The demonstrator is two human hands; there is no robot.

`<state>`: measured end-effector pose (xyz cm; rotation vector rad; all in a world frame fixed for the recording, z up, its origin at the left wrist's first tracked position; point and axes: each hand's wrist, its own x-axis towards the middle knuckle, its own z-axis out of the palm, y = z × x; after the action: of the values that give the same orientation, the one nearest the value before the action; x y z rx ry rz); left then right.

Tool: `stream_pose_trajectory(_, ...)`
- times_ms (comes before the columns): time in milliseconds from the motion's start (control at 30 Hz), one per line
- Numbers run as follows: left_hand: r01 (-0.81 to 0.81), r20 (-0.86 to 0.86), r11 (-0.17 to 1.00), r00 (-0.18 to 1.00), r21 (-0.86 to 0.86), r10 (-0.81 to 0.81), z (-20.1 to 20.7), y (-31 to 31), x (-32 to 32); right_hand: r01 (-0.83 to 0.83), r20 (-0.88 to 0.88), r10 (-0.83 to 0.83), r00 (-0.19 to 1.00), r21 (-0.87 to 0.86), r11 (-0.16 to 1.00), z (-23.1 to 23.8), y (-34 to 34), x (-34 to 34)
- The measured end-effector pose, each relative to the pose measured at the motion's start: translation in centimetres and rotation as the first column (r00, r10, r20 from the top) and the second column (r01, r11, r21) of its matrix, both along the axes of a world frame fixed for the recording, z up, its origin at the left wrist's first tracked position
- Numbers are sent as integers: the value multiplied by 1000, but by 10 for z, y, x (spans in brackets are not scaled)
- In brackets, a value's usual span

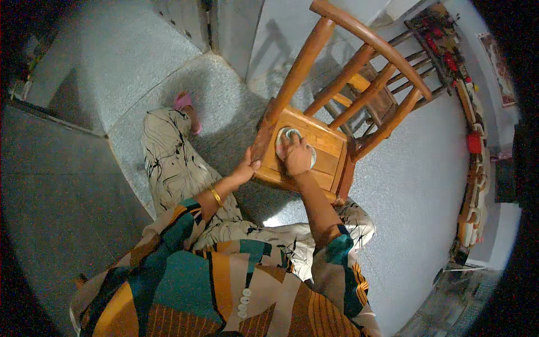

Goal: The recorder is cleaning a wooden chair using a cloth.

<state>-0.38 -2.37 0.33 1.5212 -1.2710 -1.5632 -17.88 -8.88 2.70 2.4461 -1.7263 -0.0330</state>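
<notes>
A small orange-brown wooden chair [328, 137] stands in front of me, its slatted backrest leaning away to the upper right. My left hand [245, 167] is closed on the near left edge of the seat, thumb at the side, some fingers hidden. On the seat planks my right hand [297, 157] presses down on a crumpled whitish cloth [279, 147], fingers bent over it. Parts of the cloth show on both sides of that hand. A gold bracelet [215, 196] circles my left wrist.
Behind the chair stands another wooden chair [384, 101], partly hidden by the backrest. Along the right wall runs a long row of objects with red items [474, 142] among them. A pale wall corner [242, 73] rises ahead. My legs flank the chair; one foot wears a pink slipper [183, 101].
</notes>
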Motion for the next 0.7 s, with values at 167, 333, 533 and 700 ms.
stream_pose_trajectory(167,-64,-24,995,998,-74,63,-41,1,11,-93,-5,93,996,8,996,9,35,13)
stream_pose_trajectory(333,34,-88,994,996,105,-25,12,1,8,-11,98,-19,995,303,953,35,65,13)
stream_pose_trajectory(533,-32,-96,987,994,158,47,11,6,18,-342,328,198,924,473,812,67,42,3)
stream_pose_trajectory(700,-217,-303,960,916,174,262,-24,3,12,-216,309,106,945,346,913,71,3,34)
